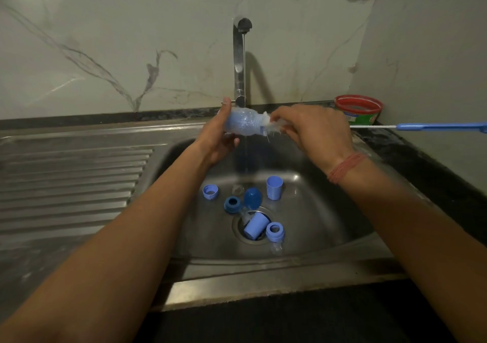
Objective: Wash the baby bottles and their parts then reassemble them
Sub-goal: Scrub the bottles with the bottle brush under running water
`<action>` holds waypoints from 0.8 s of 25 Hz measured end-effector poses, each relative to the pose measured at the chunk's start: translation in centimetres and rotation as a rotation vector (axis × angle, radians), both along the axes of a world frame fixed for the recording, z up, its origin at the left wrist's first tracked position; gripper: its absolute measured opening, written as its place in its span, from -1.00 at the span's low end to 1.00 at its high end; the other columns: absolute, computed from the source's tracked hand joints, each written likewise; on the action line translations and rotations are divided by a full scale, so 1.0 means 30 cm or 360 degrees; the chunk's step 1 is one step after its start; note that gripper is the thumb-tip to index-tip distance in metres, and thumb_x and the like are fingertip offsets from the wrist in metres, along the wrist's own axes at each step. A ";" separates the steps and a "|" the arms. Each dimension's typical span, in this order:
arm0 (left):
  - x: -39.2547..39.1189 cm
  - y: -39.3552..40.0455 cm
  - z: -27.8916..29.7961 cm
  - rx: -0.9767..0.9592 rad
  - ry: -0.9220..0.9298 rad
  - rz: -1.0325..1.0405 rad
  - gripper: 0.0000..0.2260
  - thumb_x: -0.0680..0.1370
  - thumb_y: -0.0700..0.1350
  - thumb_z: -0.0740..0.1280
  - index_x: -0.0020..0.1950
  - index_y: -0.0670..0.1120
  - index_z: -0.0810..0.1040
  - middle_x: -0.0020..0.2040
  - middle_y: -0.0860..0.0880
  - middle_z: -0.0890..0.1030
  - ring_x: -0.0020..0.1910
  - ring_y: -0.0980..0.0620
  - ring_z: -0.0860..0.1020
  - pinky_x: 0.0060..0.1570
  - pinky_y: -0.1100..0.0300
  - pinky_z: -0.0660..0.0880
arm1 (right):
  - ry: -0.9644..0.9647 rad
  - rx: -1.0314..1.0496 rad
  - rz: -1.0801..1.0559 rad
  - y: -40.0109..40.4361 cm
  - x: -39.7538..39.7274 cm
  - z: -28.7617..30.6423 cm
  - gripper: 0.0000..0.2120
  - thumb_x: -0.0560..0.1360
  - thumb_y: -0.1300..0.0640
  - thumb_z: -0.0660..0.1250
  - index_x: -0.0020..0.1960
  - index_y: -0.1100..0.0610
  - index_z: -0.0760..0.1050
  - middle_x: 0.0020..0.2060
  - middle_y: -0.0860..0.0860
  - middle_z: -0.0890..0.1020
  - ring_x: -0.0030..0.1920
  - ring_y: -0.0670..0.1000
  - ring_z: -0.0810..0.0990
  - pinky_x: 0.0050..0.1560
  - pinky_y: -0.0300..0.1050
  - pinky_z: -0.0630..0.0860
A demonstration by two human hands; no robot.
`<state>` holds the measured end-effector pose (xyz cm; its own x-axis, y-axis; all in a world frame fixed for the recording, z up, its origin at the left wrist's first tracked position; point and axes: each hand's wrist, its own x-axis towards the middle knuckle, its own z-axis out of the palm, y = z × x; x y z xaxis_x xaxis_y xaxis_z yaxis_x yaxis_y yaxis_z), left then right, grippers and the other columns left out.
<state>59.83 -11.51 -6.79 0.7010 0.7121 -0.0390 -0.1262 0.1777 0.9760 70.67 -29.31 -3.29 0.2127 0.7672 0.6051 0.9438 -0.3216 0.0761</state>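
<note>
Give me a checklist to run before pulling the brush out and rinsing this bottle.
1. Bottle held firmly by left hand: ok.
2. Right hand holding the brush near the bristles: ok.
3. Tap running: ok, a thin stream falls into the sink.
4. Bottle under the stream: cannot tell.
5. Inside scrubbed clean: cannot tell, suds cover it.
6. Drain clear: not ok, a blue cap lies over it.
</note>
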 end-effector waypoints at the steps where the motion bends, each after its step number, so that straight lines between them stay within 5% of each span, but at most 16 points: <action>1: 0.005 0.005 -0.007 -0.0035 -0.0041 0.0007 -0.59 0.60 0.21 0.25 0.27 -0.06 0.53 0.14 -0.06 0.62 0.07 0.00 0.60 -0.03 0.22 0.53 | 0.0088 0.0032 0.0019 -0.001 0.005 0.002 -0.78 0.55 0.00 0.29 0.19 -0.10 0.52 -0.04 0.00 0.67 -0.06 0.13 0.62 -0.13 -0.04 0.51; 3: 0.009 0.016 -0.013 -0.0053 -0.0195 -0.0005 -0.67 0.63 0.07 0.28 0.30 -0.09 0.49 0.17 -0.09 0.61 0.11 -0.02 0.62 -0.04 0.22 0.58 | 0.0561 0.0059 0.0067 0.005 0.016 0.008 -0.78 0.51 0.05 0.36 0.15 -0.05 0.58 -0.04 -0.02 0.67 -0.07 0.03 0.60 -0.10 -0.15 0.45; 6: 0.000 0.025 -0.006 -0.0216 -0.0526 -0.0137 -0.66 0.62 -0.04 0.30 0.36 -0.13 0.44 0.29 -0.21 0.55 0.23 -0.12 0.60 0.09 0.09 0.59 | 0.1810 0.0060 0.0245 0.005 0.017 0.025 -0.81 0.49 0.18 0.40 0.10 0.05 0.60 -0.12 0.06 0.66 -0.24 -0.06 0.56 -0.28 -0.21 0.46; 8: -0.004 0.034 -0.009 -0.0290 -0.0625 -0.0200 -0.68 0.62 -0.08 0.30 0.35 -0.14 0.46 0.31 -0.26 0.53 0.27 -0.17 0.57 0.16 0.02 0.57 | 0.2009 0.0062 0.0271 0.003 0.022 0.030 -0.83 0.49 0.20 0.41 0.07 0.06 0.60 -0.17 0.10 0.68 -0.34 -0.09 0.57 -0.39 -0.24 0.46; 11: -0.003 0.041 -0.014 -0.0330 -0.0633 -0.0182 -0.70 0.60 -0.11 0.30 0.32 -0.12 0.50 0.31 -0.25 0.52 0.28 -0.18 0.56 0.20 0.00 0.56 | 0.1456 0.0060 0.0205 0.014 0.022 0.022 -0.79 0.48 0.14 0.41 0.11 0.02 0.60 -0.12 -0.02 0.66 -0.19 -0.11 0.59 -0.23 -0.28 0.46; 15: 0.003 0.030 -0.020 -0.0023 -0.0289 -0.0028 -0.67 0.62 0.06 0.30 0.29 -0.11 0.51 0.21 -0.14 0.62 0.19 -0.08 0.62 0.15 0.12 0.58 | 0.0327 0.0011 -0.0050 0.005 0.002 0.012 -0.74 0.54 0.00 0.30 0.23 -0.07 0.51 0.01 0.06 0.66 0.00 0.16 0.60 -0.12 -0.08 0.44; 20: 0.007 0.037 -0.031 0.0081 -0.0053 0.0045 -0.43 0.55 0.27 0.29 0.36 -0.13 0.51 0.21 -0.12 0.64 0.18 -0.07 0.63 0.23 0.09 0.55 | 0.0039 -0.0004 -0.0006 0.005 -0.019 0.013 -0.77 0.57 -0.02 0.24 0.22 -0.09 0.47 -0.03 0.05 0.65 -0.06 0.20 0.60 -0.19 -0.05 0.45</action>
